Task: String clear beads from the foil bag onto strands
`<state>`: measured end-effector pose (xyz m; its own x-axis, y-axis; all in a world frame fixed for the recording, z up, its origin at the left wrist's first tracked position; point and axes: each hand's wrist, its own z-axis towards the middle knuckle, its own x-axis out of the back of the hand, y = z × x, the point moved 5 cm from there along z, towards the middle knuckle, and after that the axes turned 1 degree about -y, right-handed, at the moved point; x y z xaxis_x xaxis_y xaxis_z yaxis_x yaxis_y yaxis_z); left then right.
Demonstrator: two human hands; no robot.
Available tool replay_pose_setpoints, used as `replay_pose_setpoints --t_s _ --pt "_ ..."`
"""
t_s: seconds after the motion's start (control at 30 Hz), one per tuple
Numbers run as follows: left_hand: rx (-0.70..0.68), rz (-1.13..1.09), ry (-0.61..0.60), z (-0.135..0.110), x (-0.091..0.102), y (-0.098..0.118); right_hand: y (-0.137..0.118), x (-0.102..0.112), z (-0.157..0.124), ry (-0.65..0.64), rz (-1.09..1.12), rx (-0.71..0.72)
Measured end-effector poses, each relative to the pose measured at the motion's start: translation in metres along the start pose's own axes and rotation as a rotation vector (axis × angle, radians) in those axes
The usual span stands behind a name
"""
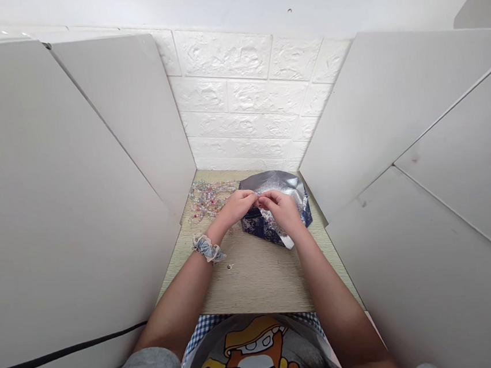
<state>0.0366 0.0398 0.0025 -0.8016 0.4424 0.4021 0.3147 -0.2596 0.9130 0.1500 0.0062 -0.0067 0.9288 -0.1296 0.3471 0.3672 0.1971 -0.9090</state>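
My left hand (pixel 241 203) and my right hand (pixel 279 205) meet fingertip to fingertip, both pinched closed. Whatever sits between the fingertips is too small to make out. Directly beneath them lies an open bag (pixel 256 227) with a dark blue patterned outside and a shiny silver lining; many small pale and coloured beads (pixel 270 221) show inside it. Left of the bag, strings of multicoloured beads (pixel 207 198) are spread in a loose heap. My left forearm and hand hide part of that heap.
A tiny dark-and-white piece (pixel 230 266) lies on the wooden tabletop (pixel 264 286). White panels (pixel 133 102) (pixel 394 106) stand close on both sides, and a white brick-patterned wall (pixel 246 103) closes off the back. A light blue scrunchie (pixel 208 248) circles my left wrist.
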Motion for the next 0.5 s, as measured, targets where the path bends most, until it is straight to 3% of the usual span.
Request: replay_pose_setpoints --t_s 0.2,0.5 --pt "0.017 -0.003 0.000 -0.002 0.000 0.002 -0.015 0.003 -0.002 0.042 -0.327 0.185" --pt "0.030 -0.244 -0.057 -0.005 -0.004 0.005 -0.030 0.002 -0.008 0.104 -0.437 0.459"
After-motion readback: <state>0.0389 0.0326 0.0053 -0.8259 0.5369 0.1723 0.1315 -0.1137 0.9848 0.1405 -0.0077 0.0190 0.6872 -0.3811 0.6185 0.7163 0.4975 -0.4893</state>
